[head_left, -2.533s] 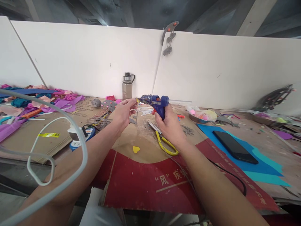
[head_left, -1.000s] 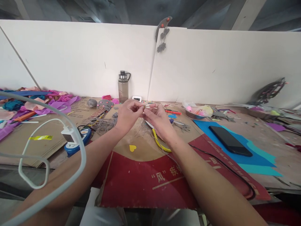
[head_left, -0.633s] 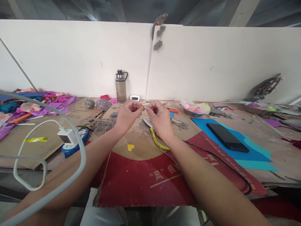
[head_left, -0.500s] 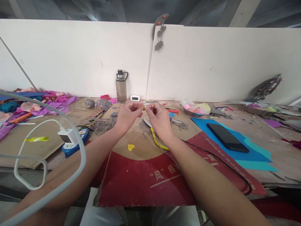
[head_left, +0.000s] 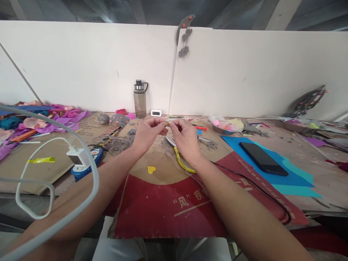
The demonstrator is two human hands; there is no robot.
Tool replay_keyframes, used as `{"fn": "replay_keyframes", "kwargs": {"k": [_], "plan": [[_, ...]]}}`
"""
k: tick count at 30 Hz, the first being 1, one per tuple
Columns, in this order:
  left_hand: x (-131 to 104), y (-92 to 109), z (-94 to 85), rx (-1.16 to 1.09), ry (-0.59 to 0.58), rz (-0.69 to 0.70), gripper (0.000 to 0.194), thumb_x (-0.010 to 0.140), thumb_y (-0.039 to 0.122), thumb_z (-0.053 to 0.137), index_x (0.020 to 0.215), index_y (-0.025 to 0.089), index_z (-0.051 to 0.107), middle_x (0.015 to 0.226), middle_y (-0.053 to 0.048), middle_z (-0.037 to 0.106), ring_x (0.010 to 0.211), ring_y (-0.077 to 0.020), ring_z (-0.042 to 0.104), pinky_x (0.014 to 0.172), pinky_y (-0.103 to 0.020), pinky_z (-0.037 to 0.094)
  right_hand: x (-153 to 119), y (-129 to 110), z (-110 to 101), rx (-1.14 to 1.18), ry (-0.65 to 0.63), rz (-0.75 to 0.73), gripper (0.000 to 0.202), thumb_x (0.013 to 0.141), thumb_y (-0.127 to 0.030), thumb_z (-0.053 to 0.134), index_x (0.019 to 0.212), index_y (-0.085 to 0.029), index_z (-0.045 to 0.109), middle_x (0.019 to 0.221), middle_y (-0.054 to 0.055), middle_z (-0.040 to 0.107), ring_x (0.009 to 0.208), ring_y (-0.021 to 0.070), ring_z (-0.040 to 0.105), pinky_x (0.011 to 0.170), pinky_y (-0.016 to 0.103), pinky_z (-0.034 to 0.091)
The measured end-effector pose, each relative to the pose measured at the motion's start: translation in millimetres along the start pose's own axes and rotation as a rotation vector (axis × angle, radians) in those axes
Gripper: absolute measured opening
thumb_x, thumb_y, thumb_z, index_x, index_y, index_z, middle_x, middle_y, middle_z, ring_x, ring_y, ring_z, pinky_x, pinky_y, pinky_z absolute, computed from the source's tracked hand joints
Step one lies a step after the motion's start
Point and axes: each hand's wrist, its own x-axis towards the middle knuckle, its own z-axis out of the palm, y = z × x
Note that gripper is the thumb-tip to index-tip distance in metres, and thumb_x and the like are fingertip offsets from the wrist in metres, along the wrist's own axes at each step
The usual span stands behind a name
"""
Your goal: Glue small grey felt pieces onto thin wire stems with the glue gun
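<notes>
Above the cardboard, my left hand (head_left: pixel 149 133) and my right hand (head_left: pixel 186 138) meet with their fingertips nearly touching. Both are closed in a pinch around a small yellow piece (head_left: pixel 167 124), mostly covered by the fingers, so its kind does not show. Below my right hand lie yellow-handled scissors (head_left: pixel 179 159), partly covered by that hand. A yellow felt heart (head_left: pixel 151 169) rests on the brown part of the cardboard (head_left: pixel 163 210). To the left of my left hand is a tangle of grey yarn (head_left: pixel 118 144).
A water bottle (head_left: pixel 140 101) and a small digital clock (head_left: pixel 156 113) stand at the back. A black phone (head_left: pixel 262 158) lies on blue felt sheets (head_left: pixel 293 177) at right. At left, a white cable (head_left: pixel 95 181) crosses the view near a charger plug (head_left: pixel 78 158). A black cord (head_left: pixel 252 178) runs across the cardboard.
My fingertips have drawn closer around the small yellow piece, which is now more covered. Otherwise the hands stay in nearly the same place.
</notes>
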Motion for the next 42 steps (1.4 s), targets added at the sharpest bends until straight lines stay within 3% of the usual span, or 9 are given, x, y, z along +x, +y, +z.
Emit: {"fn": "replay_keyframes", "kwargs": {"k": [16,28,35,42], "plan": [[-1.5,1.9,1.5,-0.031,-0.006,-0.003,0.009,0.070,0.023,0.067,0.071,0.015,0.063,0.063,0.000,0.063,0.057,-0.0111,0.062,0.062,-0.027,0.054,-1.0,-2.9,0.9,-0.032,-0.012,-0.008,0.021,0.085,-0.027,0.050,0.067,-0.020,0.054,0.065,0.000,0.056,0.062,0.0139,0.047,0.064,0.028,0.036],[-4.2,3.6,5.3,-0.191,-0.024,-0.119,0.012,0.067,0.021,0.069,0.065,0.014,0.060,0.064,0.000,0.060,0.057,-0.0093,0.059,0.065,-0.027,0.052,-1.4,-5.4,0.2,-0.104,0.018,-0.015,0.022,0.082,-0.024,0.052,0.061,-0.020,0.048,0.062,-0.001,0.053,0.061,0.0135,0.045,0.063,0.028,0.036],[-1.5,-1.5,2.5,-0.293,-0.097,-0.192,0.013,0.069,0.022,0.071,0.071,0.013,0.063,0.066,-0.001,0.062,0.059,-0.0104,0.061,0.060,-0.025,0.050,-0.4,-6.1,-2.6,0.042,-0.031,0.105,0.010,0.081,-0.028,0.053,0.077,-0.019,0.056,0.058,-0.005,0.048,0.054,0.0104,0.041,0.058,0.024,0.033],[4.6,2.7,-4.6,-0.127,-0.176,-0.178,0.014,0.068,0.022,0.071,0.078,0.012,0.070,0.064,-0.001,0.059,0.057,-0.0076,0.053,0.052,-0.021,0.042,7.5,3.7,-11.7,0.020,-0.049,0.120,0.014,0.079,-0.026,0.052,0.068,-0.018,0.057,0.059,-0.004,0.048,0.056,0.0102,0.039,0.059,0.024,0.032]]}}
